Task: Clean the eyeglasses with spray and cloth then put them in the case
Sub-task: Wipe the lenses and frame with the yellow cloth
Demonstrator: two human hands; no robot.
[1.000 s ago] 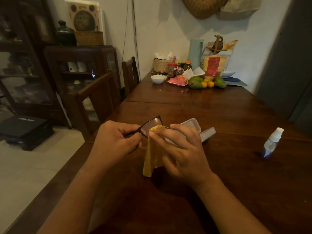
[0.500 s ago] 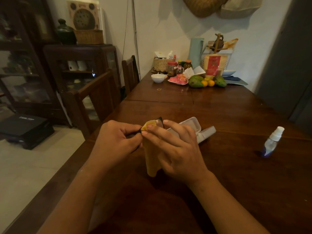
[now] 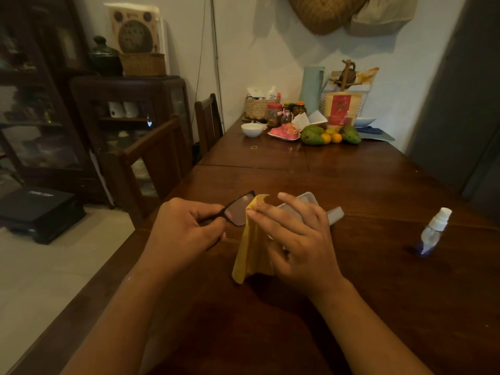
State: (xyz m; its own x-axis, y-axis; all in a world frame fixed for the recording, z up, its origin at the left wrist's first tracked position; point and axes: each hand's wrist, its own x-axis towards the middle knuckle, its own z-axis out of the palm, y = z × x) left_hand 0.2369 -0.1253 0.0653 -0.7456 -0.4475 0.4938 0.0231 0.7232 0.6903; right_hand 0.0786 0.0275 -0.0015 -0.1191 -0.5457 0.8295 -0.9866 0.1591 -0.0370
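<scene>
A: Where are the eyeglasses point(image 3: 238, 211) now?
B: In the left hand point(image 3: 186, 228), fingers closed on the black frame, above the table point(image 3: 378, 293).
A: And the right hand point(image 3: 295, 244)?
B: It pinches the yellow cloth point(image 3: 251, 255) w/ thumb and forefinger at the lens edge; other fingers spread.
A: The case point(image 3: 308, 203), the spray bottle point(image 3: 435, 230)?
B: Case open behind the right hand. Bottle stands well apart, on the right.

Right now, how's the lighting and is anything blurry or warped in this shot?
Head view: dim, warm light; the table is dark, with a faint sheen farther back. Wide-angle bending curves the frame edges. The spray bottle looks soft, the eyeglasses and yellow cloth reasonably sharp.
</scene>
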